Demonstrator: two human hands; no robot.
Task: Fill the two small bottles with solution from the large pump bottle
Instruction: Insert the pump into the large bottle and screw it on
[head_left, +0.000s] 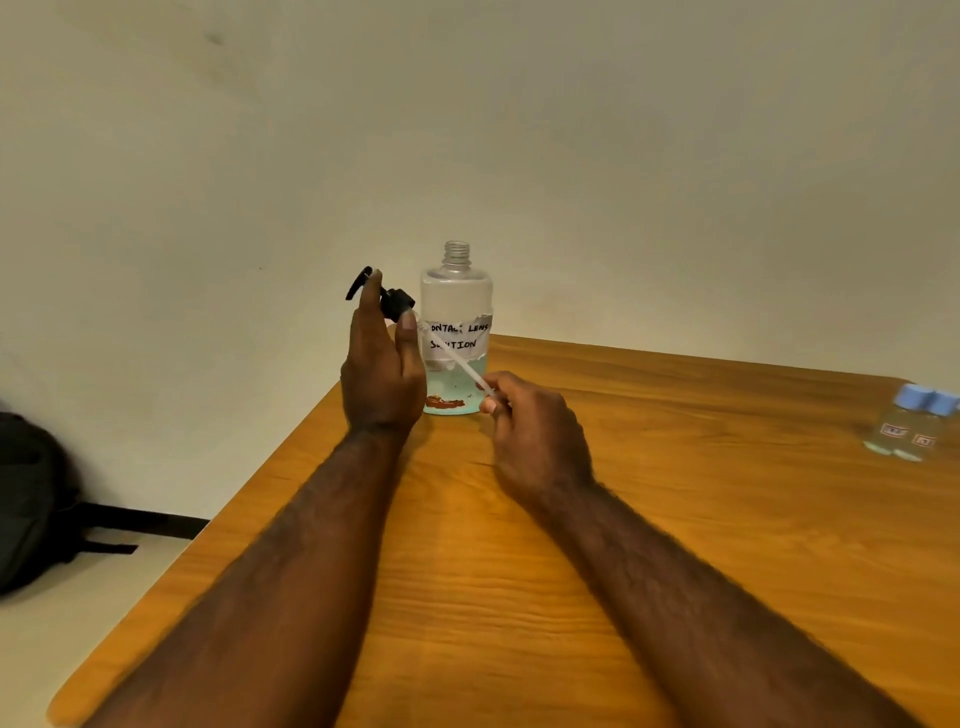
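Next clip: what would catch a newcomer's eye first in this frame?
The black pump head, off its bottle, is held in the left hand at centre, while the right hand pinches the end of its clear dip tube. Just behind stands the open large bottle, labelled contact lens solution. Two small blue-capped bottles stand together at the table's far right.

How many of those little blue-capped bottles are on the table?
2. Both stand at the table's far right edge, side by side and touching or nearly so: the left small bottle and the right small bottle. The frame edge could hide more.
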